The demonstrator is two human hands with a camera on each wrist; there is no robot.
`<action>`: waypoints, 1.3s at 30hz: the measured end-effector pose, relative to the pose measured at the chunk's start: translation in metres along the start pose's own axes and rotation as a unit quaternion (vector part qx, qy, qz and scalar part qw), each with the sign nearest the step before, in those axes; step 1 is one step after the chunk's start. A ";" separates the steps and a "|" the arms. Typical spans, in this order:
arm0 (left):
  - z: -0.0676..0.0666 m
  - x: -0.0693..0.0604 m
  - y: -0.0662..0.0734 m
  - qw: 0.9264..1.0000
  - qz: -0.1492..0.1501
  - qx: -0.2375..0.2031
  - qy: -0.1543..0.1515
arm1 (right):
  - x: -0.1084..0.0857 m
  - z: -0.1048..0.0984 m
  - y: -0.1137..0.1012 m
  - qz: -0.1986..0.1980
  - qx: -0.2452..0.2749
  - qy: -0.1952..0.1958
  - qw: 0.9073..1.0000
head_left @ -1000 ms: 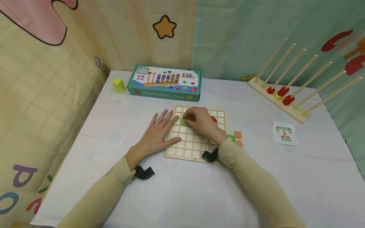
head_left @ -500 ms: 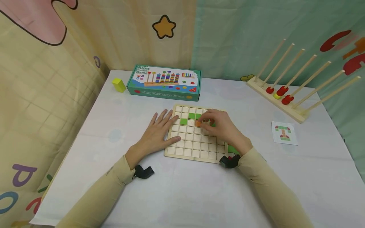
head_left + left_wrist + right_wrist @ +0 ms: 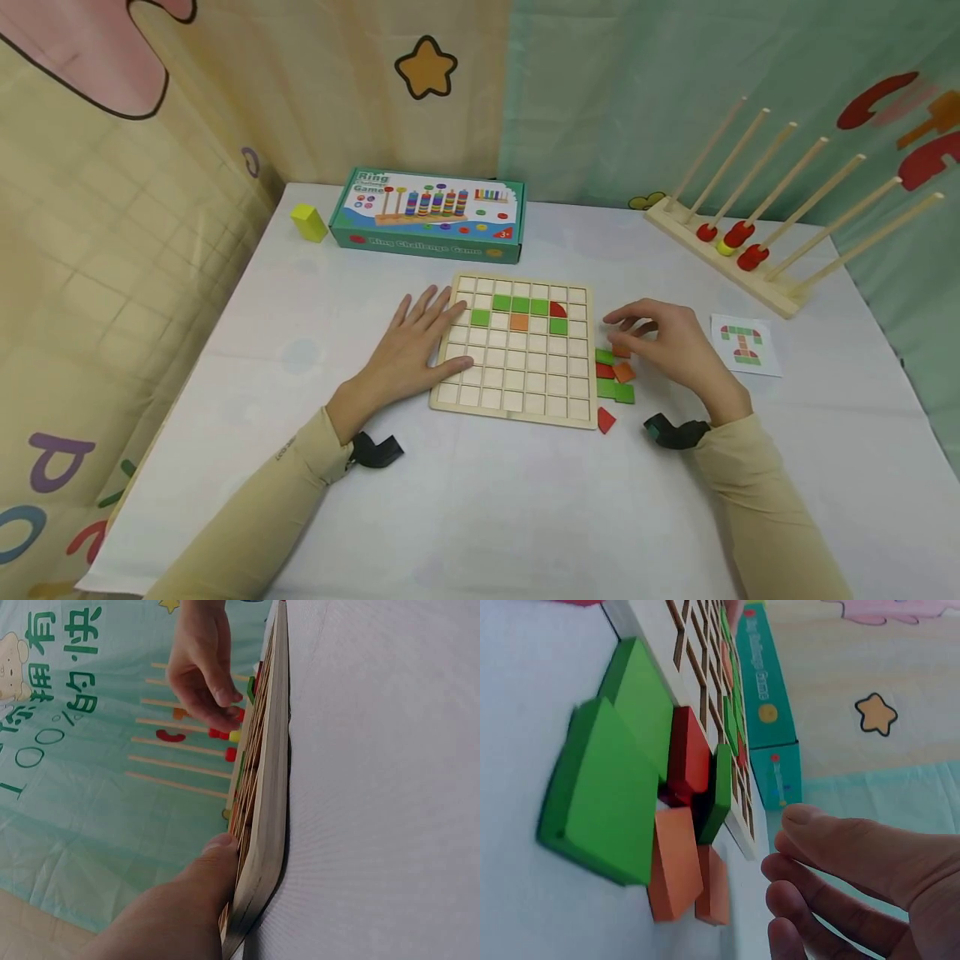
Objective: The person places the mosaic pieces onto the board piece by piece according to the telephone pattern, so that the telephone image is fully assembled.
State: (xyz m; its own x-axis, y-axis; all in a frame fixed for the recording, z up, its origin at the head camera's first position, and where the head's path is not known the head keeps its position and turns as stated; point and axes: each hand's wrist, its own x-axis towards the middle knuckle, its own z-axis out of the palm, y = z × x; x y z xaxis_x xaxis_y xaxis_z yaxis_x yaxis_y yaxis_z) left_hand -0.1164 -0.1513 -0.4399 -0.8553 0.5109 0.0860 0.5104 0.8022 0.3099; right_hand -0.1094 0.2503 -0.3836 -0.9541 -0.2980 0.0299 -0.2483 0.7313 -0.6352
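Observation:
The wooden grid board [image 3: 510,379] lies mid-table. My left hand [image 3: 408,346] rests on its left edge with fingers spread. Set in its cells are a row of green tiles [image 3: 521,305], a red quarter-round tile [image 3: 557,309], an orange tile [image 3: 519,322] and further green tiles [image 3: 480,317]. Over the loose pieces right of the board hovers my right hand [image 3: 671,346], thumb and fingers apart and loosely bent, nothing between them in the right wrist view. Those pieces include a green tile [image 3: 604,795], a red piece [image 3: 688,754] and an orange tile [image 3: 675,859].
A pattern card [image 3: 746,345] lies right of my right hand. Behind it stands a peg rack [image 3: 723,258] with red and yellow beads. The Ring Challenge Game box [image 3: 427,215] sits behind the board, a yellow-green block [image 3: 309,223] to its left. A curtain hangs behind.
My right hand leaves a green tile at the board's left, then sets an orange tile in a cell. It has let go and moved right, off the board. The left hand stays put.

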 end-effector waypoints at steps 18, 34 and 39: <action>0.000 -0.003 -0.001 1.000 -0.003 -0.004 -0.004 | -0.010 0.006 0.026 -0.023 -0.065 0.020 0.997; 0.002 0.001 -0.002 1.000 0.001 0.005 0.001 | -0.007 0.052 -0.035 -0.152 0.005 0.073 0.986; 0.001 0.001 -0.001 1.000 0.000 0.002 0.000 | -0.004 0.073 -0.052 -0.153 0.027 0.058 0.986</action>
State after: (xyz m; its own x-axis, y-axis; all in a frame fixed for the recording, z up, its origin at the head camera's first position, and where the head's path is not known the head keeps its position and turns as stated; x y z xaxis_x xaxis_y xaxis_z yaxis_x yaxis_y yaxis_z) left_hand -0.1178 -0.1510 -0.4415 -0.8554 0.5109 0.0857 0.5105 0.8032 0.3070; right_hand -0.0802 0.1689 -0.4073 -0.8491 -0.4260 0.3124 -0.5217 0.5831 -0.6228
